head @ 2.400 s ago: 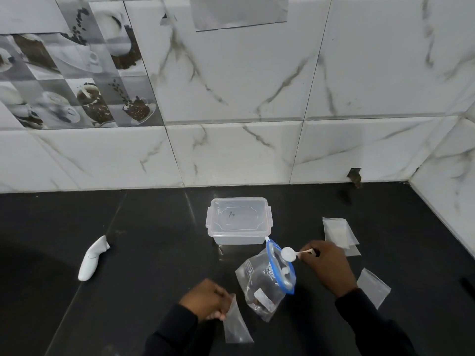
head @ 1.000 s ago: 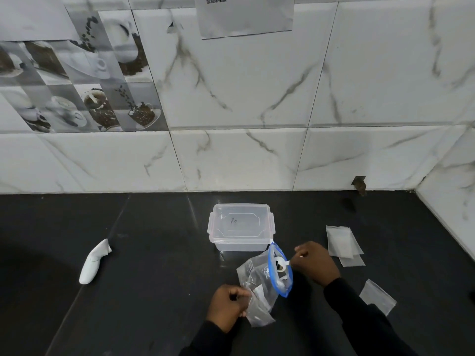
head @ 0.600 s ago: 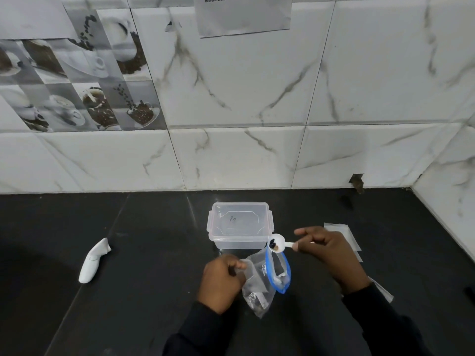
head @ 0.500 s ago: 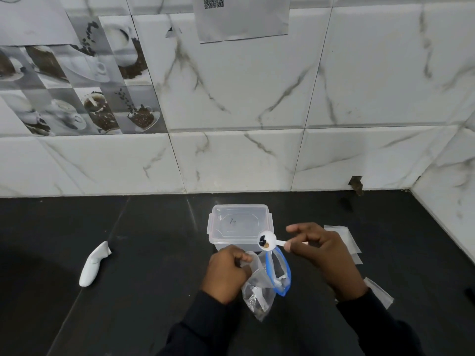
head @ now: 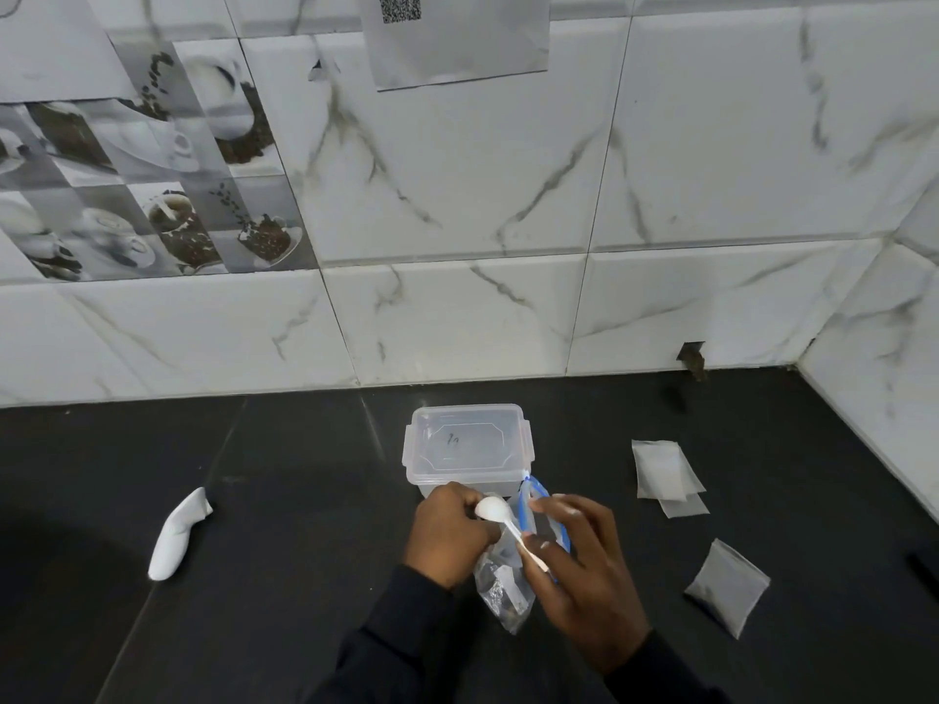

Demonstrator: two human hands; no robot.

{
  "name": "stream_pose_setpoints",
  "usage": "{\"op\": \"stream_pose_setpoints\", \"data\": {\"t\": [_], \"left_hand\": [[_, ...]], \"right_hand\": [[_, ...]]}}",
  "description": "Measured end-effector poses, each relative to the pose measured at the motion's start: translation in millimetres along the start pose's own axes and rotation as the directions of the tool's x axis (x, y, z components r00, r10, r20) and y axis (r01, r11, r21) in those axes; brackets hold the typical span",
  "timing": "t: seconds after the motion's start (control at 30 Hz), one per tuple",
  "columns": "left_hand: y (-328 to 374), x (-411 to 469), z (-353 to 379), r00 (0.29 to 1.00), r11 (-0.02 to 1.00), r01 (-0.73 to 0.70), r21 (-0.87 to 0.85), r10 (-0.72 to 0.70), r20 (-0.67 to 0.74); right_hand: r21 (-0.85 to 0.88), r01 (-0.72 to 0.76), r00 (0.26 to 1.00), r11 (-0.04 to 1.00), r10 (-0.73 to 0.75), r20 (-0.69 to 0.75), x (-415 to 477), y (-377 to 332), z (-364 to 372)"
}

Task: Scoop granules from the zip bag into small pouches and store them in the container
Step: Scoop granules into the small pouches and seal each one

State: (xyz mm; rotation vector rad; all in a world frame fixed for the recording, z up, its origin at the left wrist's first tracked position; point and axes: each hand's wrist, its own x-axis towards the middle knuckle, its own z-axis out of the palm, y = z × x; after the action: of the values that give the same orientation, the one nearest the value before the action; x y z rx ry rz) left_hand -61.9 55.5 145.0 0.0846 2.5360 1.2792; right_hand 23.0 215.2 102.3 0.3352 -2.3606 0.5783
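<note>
1. The right hand (head: 579,566) pinches the handle of a white plastic spoon (head: 500,518) between thumb and fingers – its grip closed on the handle, the bowl turned over toward the left hand (head: 449,536).
2. The left hand's grip is closed on clear plastic at the left side of the zip bag (head: 508,586); whether that is a small pouch held against the bag or the bag's own wall, I cannot tell.
3. The zip bag, blue-rimmed mouth up, stands on the worktop (head: 279,500) between the hands, just near of the container (head: 467,449); dark granules sit at its bottom.
4. The clear container has its lid on and looks empty – nothing stored yet, as far as it shows.
5. To the right, flat pouches (head: 663,472) lie stacked, and nearer, one pouch (head: 726,586) lies apart; whether any is filled is unclear.
6. Judged so: early on, with one scoop in hand; filling, sealing, opening the container and storing all remain.
</note>
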Motion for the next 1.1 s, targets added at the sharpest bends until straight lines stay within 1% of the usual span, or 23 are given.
{"op": "stream_pose_setpoints", "data": {"t": [0.03, 0.1, 0.13, 0.2, 0.23, 0.27, 0.33, 0.37, 0.4, 0.47, 0.57, 0.63, 0.73, 0.77, 0.8, 0.83, 0.87, 0.9, 0.93, 0.97, 1.0, 1.03, 1.1], "left_hand": [[0, 1, 0, 1.000, 1.000, 0.006, -0.007, -0.006, 0.007], [-1, 2, 0, 1.000, 1.000, 0.010, -0.019, -0.009, 0.016], [-2, 2, 0, 1.000, 1.000, 0.010, -0.015, -0.010, 0.015], [-4, 4, -2, 1.000, 1.000, 0.020, -0.016, -0.020, 0.012], [-6, 4, -3, 0.999, 0.999, 0.031, -0.037, -0.031, 0.018], [-8, 4, -4, 0.999, 0.997, 0.045, -0.062, -0.044, 0.024], [-13, 4, -8, 0.998, 0.994, 0.062, -0.086, -0.060, 0.021], [-16, 4, -10, 0.998, 0.994, 0.066, -0.089, -0.065, 0.015], [-20, 3, -12, 0.998, 0.993, 0.069, -0.094, -0.068, 0.011], [-24, 2, -14, 0.997, 0.992, 0.073, -0.107, -0.073, 0.003], [-28, 2, -14, 0.997, 0.990, 0.079, -0.118, -0.079, 0.004], [-27, 1, -12, 0.998, 0.989, 0.068, -0.128, -0.068, 0.008], [-23, 0, -9, 0.999, 0.989, 0.042, -0.139, -0.043, -0.006], [-22, 0, -10, 0.999, 0.990, 0.030, -0.140, -0.032, -0.012], [-22, -1, -10, 1.000, 0.990, 0.014, -0.138, -0.016, -0.015], [-22, -1, -12, 1.000, 0.991, -0.002, -0.137, 0.000, -0.016], [-21, -2, -14, 1.000, 0.990, -0.022, -0.138, 0.020, -0.020], [-19, -2, -17, 0.999, 0.989, -0.045, -0.138, 0.041, -0.027], [-17, -1, -21, 0.997, 0.988, -0.069, -0.135, 0.064, -0.042], [-13, 2, -26, 0.994, 0.987, -0.095, -0.131, 0.088, -0.058], [-7, 5, -30, 0.991, 0.984, -0.118, -0.130, 0.109, -0.076], [0, 8, -36, 0.988, 0.982, -0.133, -0.131, 0.122, -0.090], [18, 16, -47, 0.983, 0.976, -0.165, -0.143, 0.150, -0.107]], "right_hand": [[-0.024, 0.007, 1.000, 1.000, -0.007, -0.005, -3, 0, 2], [-0.001, -0.010, 1.000, 1.000, 0.010, -0.018, -5, 1, 5], [0.032, -0.044, 0.999, 0.999, 0.044, -0.023, -5, 1, 5], [0.146, -0.181, 0.982, 0.972, 0.188, -0.032, 0, -3, -2], [0.215, -0.278, 0.955, 0.936, 0.293, -0.040, 6, -5, -9], [0.285, -0.381, 0.911, 0.879, 0.410, -0.046, 14, -5, -17], [0.364, -0.561, 0.782, 0.743, 0.620, -0.059, 29, 3, -32], [0.334, -0.628, 0.736, 0.703, 0.676, -0.041, 34, 13, -37], [0.270, -0.688, 0.702, 0.674, 0.712, 0.011, 37, 24, -40], [0.114, -0.761, 0.649, 0.639, 0.741, 0.173, 36, 46, -39], [-0.049, -0.794, 0.536, 0.606, 0.735, 0.415, 32, 68, -15], [-0.135, -0.806, 0.419, 0.576, 0.717, 0.558, 32, 78, 10], [-0.250, -0.785, 0.262, 0.567, 0.669, 0.696, 35, 90, 44], [-0.261, -0.791, 0.242, 0.554, 0.674, 0.698, 37, 90, 50], [-0.261, -0.781, 0.280, 0.568, 0.692, 0.665, 39, 87, 49], [-0.230, -0.772, 0.359, 0.593, 0.705, 0.612, 44, 79, 40], [-0.167, -0.725, 0.496, 0.668, 0.675, 0.546, 48, 72, 32], [-0.064, -0.666, 0.627, 0.743, 0.605, 0.492, 54, 63, 19], [0.096, -0.608, 0.735, 0.788, 0.513, 0.443, 60, 52, 8], [0.260, -0.542, 0.804, 0.799, 0.402, 0.439, 69, 41, -5], [0.353, -0.449, 0.852, 0.821, 0.273, 0.447, 78, 30, -14], [0.382, -0.366, 0.865, 0.848, 0.158, 0.477, 85, 21, -19], [0.310, -0.211, 0.857, 0.927, 0.022, 0.516, 100, 16, -19]]}}
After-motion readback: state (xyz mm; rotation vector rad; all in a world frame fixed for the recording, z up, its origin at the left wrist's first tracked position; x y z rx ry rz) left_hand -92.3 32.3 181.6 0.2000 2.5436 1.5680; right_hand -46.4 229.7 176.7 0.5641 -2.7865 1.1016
